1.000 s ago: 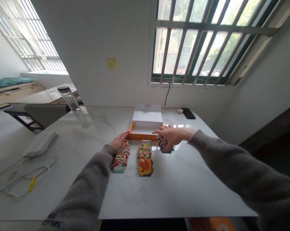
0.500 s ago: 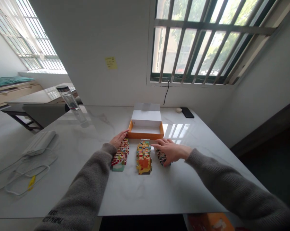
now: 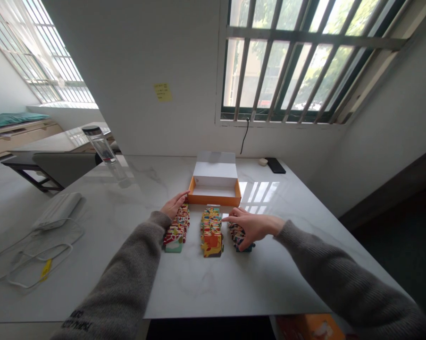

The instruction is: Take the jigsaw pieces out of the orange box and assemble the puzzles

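Three rows of overlapping jigsaw puzzle pieces lie on the white table [image 3: 198,288]: a red-and-green left row [image 3: 178,230], a middle row [image 3: 212,231] with an orange animal on its nearest piece, and a dark right row [image 3: 247,247]. My left hand [image 3: 173,206] rests beside the far end of the left row, fingers stretched toward the corner of an orange box [image 3: 214,200]. Over the right row arches my right hand [image 3: 253,226], fingers and thumb apart. Its thumb is at the nearest dark pieces and its index finger points left. The palm hides part of that row.
Behind the rows the box stands with its white lid [image 3: 215,169] up. A phone [image 3: 276,165] and a small white object [image 3: 263,162] lie at the back right. On the left are a glass bottle [image 3: 101,146] and a white device [image 3: 59,210] with a cable [image 3: 32,283].
My right hand has shifted slightly, and more of the dark pieces at the near end of the right row shows. My left hand and the other rows stay in place.
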Available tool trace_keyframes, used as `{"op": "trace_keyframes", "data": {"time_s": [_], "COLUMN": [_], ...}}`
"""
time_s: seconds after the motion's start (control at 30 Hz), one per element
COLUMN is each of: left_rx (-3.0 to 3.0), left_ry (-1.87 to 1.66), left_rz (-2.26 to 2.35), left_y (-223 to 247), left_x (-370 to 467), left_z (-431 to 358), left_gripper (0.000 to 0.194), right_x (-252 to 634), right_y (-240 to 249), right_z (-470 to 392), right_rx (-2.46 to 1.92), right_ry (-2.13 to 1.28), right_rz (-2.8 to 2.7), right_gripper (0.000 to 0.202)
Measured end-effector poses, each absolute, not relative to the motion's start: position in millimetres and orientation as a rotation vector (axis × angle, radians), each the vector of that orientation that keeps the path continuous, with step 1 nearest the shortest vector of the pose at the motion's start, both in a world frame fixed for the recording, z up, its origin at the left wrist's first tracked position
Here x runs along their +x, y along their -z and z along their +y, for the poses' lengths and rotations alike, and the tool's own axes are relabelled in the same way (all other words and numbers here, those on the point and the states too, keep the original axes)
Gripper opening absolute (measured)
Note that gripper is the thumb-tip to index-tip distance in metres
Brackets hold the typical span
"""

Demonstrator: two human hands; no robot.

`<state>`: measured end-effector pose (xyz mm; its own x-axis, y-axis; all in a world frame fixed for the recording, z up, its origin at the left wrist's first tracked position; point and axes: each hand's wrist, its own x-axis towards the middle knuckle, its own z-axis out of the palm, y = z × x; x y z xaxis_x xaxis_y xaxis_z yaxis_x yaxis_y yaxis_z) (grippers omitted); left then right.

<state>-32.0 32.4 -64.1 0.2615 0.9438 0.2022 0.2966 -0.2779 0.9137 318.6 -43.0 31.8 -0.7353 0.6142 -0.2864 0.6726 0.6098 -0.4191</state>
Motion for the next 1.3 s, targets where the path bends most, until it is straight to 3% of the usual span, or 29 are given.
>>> {"op": "trace_keyframes", "data": {"time_s": [0.43,0.67,0.87,1.13,1.3], "left_rx": [1.792,1.777,1.774,1.761,1.759], "left_ry": [-1.040,-1.004,-1.000,-1.022,-1.023], "left_rz": [1.191,1.194,1.194,1.194,1.197], "left_y": [62.5,63.3,64.6,62.0,60.2], "left_x": [-32.1,-32.7,-32.7,-31.4,-30.9], "left_z": [31.6,32.7,33.1,31.0,29.6], "left_gripper": [0.063,0.067,0.066,0.066,0.068], "right_x": [325.6,317.8,304.0,306.7,314.0], "right_y": [-22.9,-22.0,-6.6,1.7,-0.3], "right_z": [-42.2,-50.7,-60.5,-58.8,-36.7], "right_rx": [1.172,1.439,1.611,1.655,2.011], "right_ry": [0.649,0.630,0.317,0.342,0.320], "right_rz": [2.714,2.791,2.743,2.818,3.106], "right_gripper": [0.119,0.070,0.060,0.061,0.038]}}
